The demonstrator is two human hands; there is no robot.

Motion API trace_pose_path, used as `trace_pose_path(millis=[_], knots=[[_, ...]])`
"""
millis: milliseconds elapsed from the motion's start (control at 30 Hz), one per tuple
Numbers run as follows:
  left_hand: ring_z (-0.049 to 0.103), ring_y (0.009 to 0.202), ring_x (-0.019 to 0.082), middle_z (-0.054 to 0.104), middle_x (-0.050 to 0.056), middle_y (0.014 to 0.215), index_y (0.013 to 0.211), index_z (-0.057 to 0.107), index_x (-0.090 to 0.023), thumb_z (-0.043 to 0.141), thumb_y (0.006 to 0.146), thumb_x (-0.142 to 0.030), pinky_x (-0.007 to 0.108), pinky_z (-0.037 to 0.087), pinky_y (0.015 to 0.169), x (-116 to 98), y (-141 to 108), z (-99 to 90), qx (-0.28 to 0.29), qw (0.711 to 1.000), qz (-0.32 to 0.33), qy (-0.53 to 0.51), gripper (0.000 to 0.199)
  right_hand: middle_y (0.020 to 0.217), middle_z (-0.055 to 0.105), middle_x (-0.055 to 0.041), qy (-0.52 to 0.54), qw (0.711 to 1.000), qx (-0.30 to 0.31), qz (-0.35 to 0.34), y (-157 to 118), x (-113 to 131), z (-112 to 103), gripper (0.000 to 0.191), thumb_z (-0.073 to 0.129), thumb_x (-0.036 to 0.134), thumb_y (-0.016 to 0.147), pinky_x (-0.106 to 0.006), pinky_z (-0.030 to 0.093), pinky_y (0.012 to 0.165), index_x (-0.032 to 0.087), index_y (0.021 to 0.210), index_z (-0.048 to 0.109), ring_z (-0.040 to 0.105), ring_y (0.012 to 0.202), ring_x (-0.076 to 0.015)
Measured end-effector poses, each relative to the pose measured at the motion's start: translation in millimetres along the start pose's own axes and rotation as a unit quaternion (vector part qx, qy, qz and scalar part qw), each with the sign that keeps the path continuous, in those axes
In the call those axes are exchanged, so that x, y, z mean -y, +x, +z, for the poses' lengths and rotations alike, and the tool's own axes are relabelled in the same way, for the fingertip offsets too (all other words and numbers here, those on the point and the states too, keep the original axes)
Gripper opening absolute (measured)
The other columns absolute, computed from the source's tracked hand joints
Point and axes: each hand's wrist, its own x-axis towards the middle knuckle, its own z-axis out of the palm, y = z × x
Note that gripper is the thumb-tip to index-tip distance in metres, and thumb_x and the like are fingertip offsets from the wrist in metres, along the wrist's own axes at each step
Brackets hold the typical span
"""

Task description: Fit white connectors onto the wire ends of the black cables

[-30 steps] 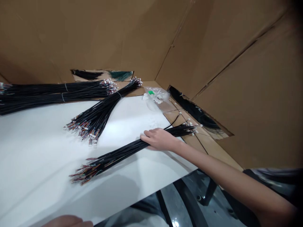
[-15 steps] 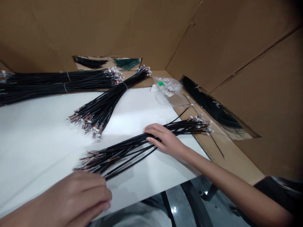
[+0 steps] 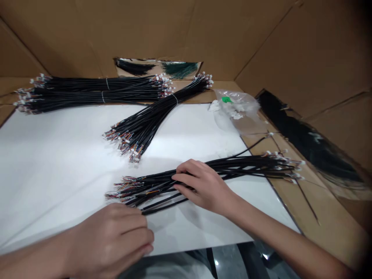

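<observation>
A loose bundle of black cables [image 3: 241, 164] lies slantwise across the white board, with white connectors at its right end and bare coloured wires at its left. Over its middle rests my right hand [image 3: 200, 184], fingers curled round the upper cables. My left hand [image 3: 119, 232] is closed at the near left end, beside the stripped wire ends [image 3: 124, 184]. One or two separate cables [image 3: 162, 205] run up to its knuckles. Its fingertips are turned under, so what they pinch is hidden.
Tied cable bundles [image 3: 87, 95] lie along the back left. Another tied bundle [image 3: 157, 112] slants across the middle. A clear plastic bag [image 3: 244, 110] with white parts and a green label sits back right. Cardboard walls [image 3: 162, 31] with cut-out openings enclose the white board [image 3: 72, 147].
The view has swung left, so everything sits further right. Both hands stay at the loose bundle; the right hand's fingers have shifted slightly toward the stripped ends.
</observation>
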Motion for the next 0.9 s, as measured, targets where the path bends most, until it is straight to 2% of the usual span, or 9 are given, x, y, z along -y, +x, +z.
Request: trace_pose_path(millis=[100, 267, 433, 533, 600, 667, 767, 833, 900], knots=[[0.051, 0.058, 0.016, 0.059, 0.004, 0.065, 0.085, 0.062, -0.013, 0.037, 0.097, -0.014, 0.029, 0.037, 0.052, 2, 5, 5.5, -0.021, 1.0, 0.002, -0.02, 0.028, 0.088, 0.065, -0.0091, -0.01, 1.0, 0.004, -0.018, 13, 4, 11, 0.015, 0.055, 0.023, 0.092, -0.032, 0.047, 0.067, 0.015, 0.092, 0.068, 0.056, 0.077, -0.0191], [0.052, 0.056, 0.017, 0.063, 0.005, 0.065, 0.085, 0.066, -0.009, 0.042, 0.095, -0.016, 0.031, 0.036, 0.049, 5, 15, 15.9, -0.065, 0.996, 0.044, -0.036, 0.027, 0.091, 0.063, -0.01, 0.047, 0.998, 0.025, -0.035, 42, 21, 24, 0.019, 0.054, 0.025, 0.092, -0.033, 0.046, 0.071, 0.013, 0.094, 0.068, 0.055, 0.081, -0.0202], [0.053, 0.054, 0.016, 0.066, 0.007, 0.066, 0.086, 0.068, -0.006, 0.044, 0.094, -0.016, 0.03, 0.04, 0.049, 7, 20, 21.8, -0.103, 0.991, 0.058, -0.056, 0.027, 0.087, 0.063, -0.008, 0.116, 0.992, 0.046, 0.001, 63, 34, 40, 0.016, 0.056, 0.019, 0.091, -0.033, 0.046, 0.073, 0.014, 0.081, 0.068, 0.054, 0.081, -0.0198], [0.057, 0.055, 0.016, 0.068, 0.009, 0.067, 0.088, 0.068, -0.005, 0.049, 0.092, -0.013, 0.029, 0.043, 0.05, 11, 13, 15.8, -0.152, 0.985, 0.046, -0.073, 0.021, 0.084, 0.062, -0.0071, 0.163, 0.985, 0.05, 0.027, 64, 37, 42, 0.016, 0.056, 0.015, 0.09, -0.031, 0.047, 0.073, 0.014, 0.079, 0.067, 0.055, 0.08, -0.0188], [0.062, 0.061, 0.016, 0.07, 0.01, 0.071, 0.091, 0.067, -0.005, 0.056, 0.089, -0.009, 0.027, 0.048, 0.055, 17, 5, 6.3, -0.216, 0.972, 0.013, -0.097, 0.012, 0.083, 0.062, -0.0062, 0.191, 0.98, 0.039, 0.047, 62, 38, 37, 0.016, 0.055, 0.015, 0.091, -0.03, 0.047, 0.072, 0.015, 0.08, 0.067, 0.055, 0.079, -0.0182], [0.065, 0.069, 0.014, 0.072, 0.008, 0.079, 0.091, 0.068, -0.009, 0.064, 0.084, -0.006, 0.023, 0.052, 0.061, 26, -3, -5.3, -0.285, 0.947, -0.072, -0.134, 0.009, 0.081, 0.062, -0.0056, 0.217, 0.973, 0.02, 0.07, 60, 41, 29, 0.017, 0.052, 0.014, 0.092, -0.029, 0.047, 0.07, 0.016, 0.082, 0.066, 0.056, 0.077, -0.0174], [0.062, 0.065, 0.01, 0.07, 0.001, 0.076, 0.084, 0.071, -0.017, 0.065, 0.082, -0.006, 0.018, 0.05, 0.056, 43, -13, -17.2, -0.381, 0.875, -0.209, -0.213, 0.013, 0.082, 0.062, -0.0055, 0.24, 0.966, -0.009, 0.096, 57, 46, 20, 0.018, 0.049, 0.012, 0.093, -0.027, 0.046, 0.071, 0.015, 0.084, 0.064, 0.057, 0.077, -0.0154], [0.058, 0.057, 0.008, 0.067, 0.0, 0.07, 0.08, 0.072, -0.017, 0.064, 0.083, -0.01, 0.017, 0.048, 0.05, 54, -16, -17.7, -0.391, 0.838, -0.254, -0.283, 0.011, 0.082, 0.062, -0.0048, 0.25, 0.962, -0.021, 0.109, 56, 48, 18, 0.017, 0.048, 0.012, 0.094, -0.025, 0.045, 0.07, 0.014, 0.085, 0.063, 0.057, 0.075, -0.0136], [0.057, 0.055, 0.008, 0.065, 0.0, 0.066, 0.077, 0.071, -0.016, 0.062, 0.085, -0.014, 0.017, 0.048, 0.05, 62, -17, -13.2, -0.366, 0.817, -0.284, -0.342, 0.012, 0.078, 0.062, -0.0035, 0.25, 0.96, -0.025, 0.12, 55, 48, 19, 0.015, 0.049, 0.012, 0.093, -0.024, 0.044, 0.066, 0.014, 0.087, 0.062, 0.057, 0.071, -0.0123]])
